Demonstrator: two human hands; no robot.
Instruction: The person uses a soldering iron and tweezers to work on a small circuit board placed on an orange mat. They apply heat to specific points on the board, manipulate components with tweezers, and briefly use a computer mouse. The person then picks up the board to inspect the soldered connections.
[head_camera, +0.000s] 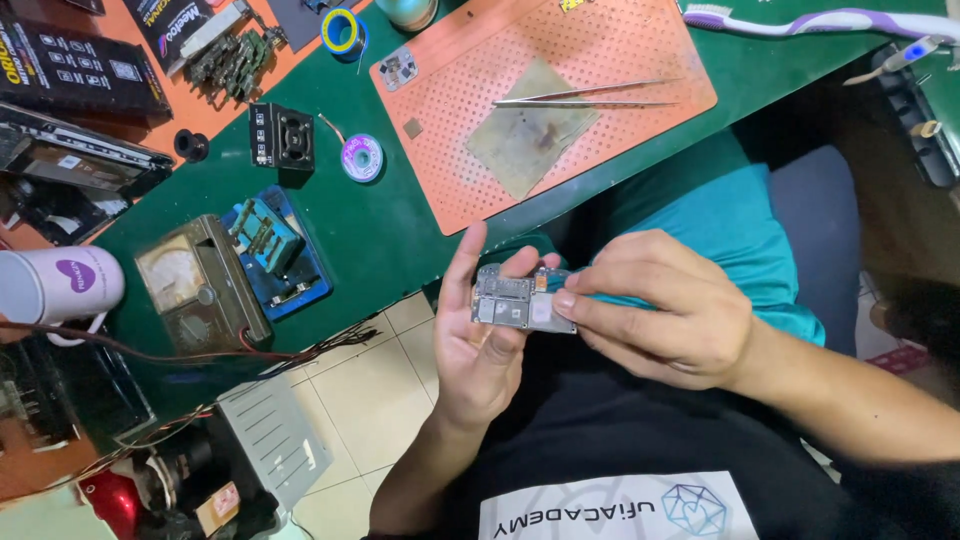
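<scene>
A small circuit board (512, 302) with silver shields sits between both my hands, above my lap, just off the green table's (400, 230) edge. My left hand (478, 340) cradles it from below and behind, fingers up along its left side. My right hand (660, 310) pinches the board's right end, thumb pressed on its face. A teal cloth (720, 215) lies behind my right hand.
An orange perforated mat (600, 40) holds tweezers (585, 97), a worn brownish sheet (525, 135) and a small chip. A blue board holder (272, 250), a meter (195, 285), a black block, solder spools (362, 157), a white mug (60, 285) and a toothbrush (820, 20) lie around.
</scene>
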